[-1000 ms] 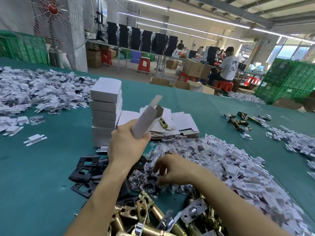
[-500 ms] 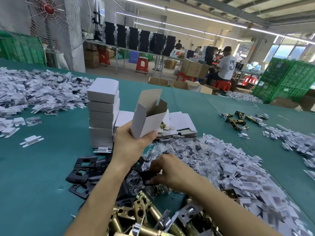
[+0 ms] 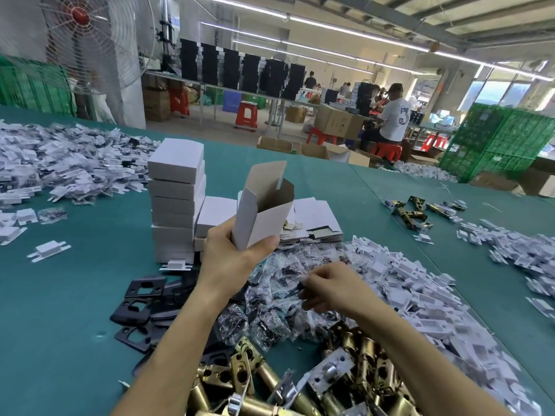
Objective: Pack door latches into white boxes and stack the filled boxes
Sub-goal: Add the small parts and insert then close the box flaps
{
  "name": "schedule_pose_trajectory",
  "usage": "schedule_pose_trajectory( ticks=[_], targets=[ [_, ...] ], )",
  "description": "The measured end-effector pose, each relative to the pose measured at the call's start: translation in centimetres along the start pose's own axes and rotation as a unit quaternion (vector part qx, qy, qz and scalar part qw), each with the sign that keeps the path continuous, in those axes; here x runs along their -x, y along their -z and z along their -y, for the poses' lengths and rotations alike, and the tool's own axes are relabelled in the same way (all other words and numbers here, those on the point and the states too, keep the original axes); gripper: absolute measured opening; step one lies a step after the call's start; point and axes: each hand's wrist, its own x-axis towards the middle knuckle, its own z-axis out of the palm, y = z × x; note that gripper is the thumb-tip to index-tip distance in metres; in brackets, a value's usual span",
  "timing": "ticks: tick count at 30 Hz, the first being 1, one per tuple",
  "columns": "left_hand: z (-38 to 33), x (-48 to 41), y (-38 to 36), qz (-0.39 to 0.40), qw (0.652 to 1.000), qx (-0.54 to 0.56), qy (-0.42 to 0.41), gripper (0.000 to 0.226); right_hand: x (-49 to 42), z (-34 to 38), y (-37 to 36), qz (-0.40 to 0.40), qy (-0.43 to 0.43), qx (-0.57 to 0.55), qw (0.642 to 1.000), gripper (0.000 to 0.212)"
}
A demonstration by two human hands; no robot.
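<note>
White-box packing: gripping open white cardboard box centre-frame in left hand; pinching clear plastic packet lower-centre with right hand; risking dragging tangled neighbouring packets along.

Teal table strewn with latches, boxes

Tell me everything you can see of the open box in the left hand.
The open box is a small carton, white outside, plain grey-brown cardboard inside. Its top end is open: the long lid flap stands up and a notched side flap sticks out to the right. It is held up, tilted, mouth upward. The left hand grips its lower end, thumb across the front face. Its contents cannot be made out. The stack of closed boxes stands to its left.
</note>
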Motion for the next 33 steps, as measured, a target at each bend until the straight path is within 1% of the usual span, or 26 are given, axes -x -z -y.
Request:
schedule_pose_trajectory(
  ticks=[2,3,5,7,8,10,12,14,15,16,18,20,22,23,24,25,26,29,30,33],
  targets=[
    [-0.4,0.2,0.1,0.03,0.999,0.025,-0.015,0.033,0.2,-0.6,0.1,0.027,0.007,0.044,0.999,0.015],
    [-0.5,0.3,0.2,0.045,0.998,0.035,-0.022,0.031,0.2,-0.7,0.1,0.021,0.023,0.079,0.996,0.014],
    [-0.6,0.4,0.2,0.06,0.997,0.04,-0.024,0.028,0.1,-0.8,0.1,-0.015,0.064,0.146,0.987,0.012],
    [-0.3,0.5,0.2,0.057,0.998,0.031,-0.009,0.025,0.3,-0.3,0.5,-0.046,0.101,0.157,0.981,0.007],
    [-0.2,0.5,0.1,0.052,0.998,0.028,-0.001,0.024,0.5,0.1,0.8,-0.058,0.118,0.146,0.98,0.011],
    [0.2,0.5,0.2,0.04,0.999,0.028,0.016,0.024,0.9,1.3,1.6,-0.083,0.145,0.082,0.983,0.014],
    [0.5,0.4,0.3,0.033,0.999,0.026,0.021,0.023,1.4,3.1,2.6,-0.109,0.159,-0.045,0.98,0.009],
    [0.7,0.3,0.4,0.036,0.999,0.022,0.022,0.026,2.4,5.1,3.6,-0.121,0.188,-0.159,0.961,0.009],
    [0.8,0.2,0.4,0.041,0.999,0.019,0.023,0.028,2.9,6.1,4.1,-0.127,0.215,-0.184,0.951,0.007],
    [0.9,0.2,0.4,0.047,0.998,0.016,0.024,0.03,3.4,7.0,4.4,-0.136,0.247,-0.186,0.941,0.005],
    [1.0,0.3,0.2,0.058,0.998,0.011,0.022,0.032,4.2,8.5,4.8,-0.158,0.315,-0.126,0.927,0.004],
    [1.0,0.3,0.1,0.069,0.997,0.009,0.015,0.031,4.6,9.6,4.9,-0.183,0.371,0.013,0.911,0.005],
    [1.1,0.4,0.0,0.082,0.997,0.002,0.014,0.03,4.5,10.3,4.7,-0.196,0.391,0.195,0.878,0.019],
    [1.1,0.4,0.0,0.088,0.996,-0.001,0.015,0.028,4.3,10.6,4.5,-0.193,0.385,0.269,0.862,0.029],
    [1.0,0.4,-0.1,0.091,0.996,-0.003,0.019,0.027,4.2,10.9,4.2,-0.186,0.376,0.319,0.85,0.038],
    [1.0,0.4,-0.1,0.093,0.995,-0.002,0.026,0.025,4.1,11.1,3.9,-0.173,0.368,0.346,0.846,0.044],
    [1.0,0.5,-0.1,0.094,0.995,0.0,0.033,0.024,3.9,11.2,3.7,-0.16,0.362,0.357,0.846,0.044],
    [1.0,0.5,-0.1,0.108,0.993,-0.004,0.041,0.024,3.4,11.3,3.4,-0.145,0.354,0.371,0.846,0.028],
    [1.0,0.5,-0.1,0.113,0.993,-0.008,0.043,0.024,3.3,11.3,3.5,-0.144,0.355,0.375,0.844,0.027],
    [1.0,0.5,0.0,0.123,0.991,0.0,0.055,0.025,3.2,11.5,3.8,-0.152,0.372,0.357,0.843,0.033]
  ],
)
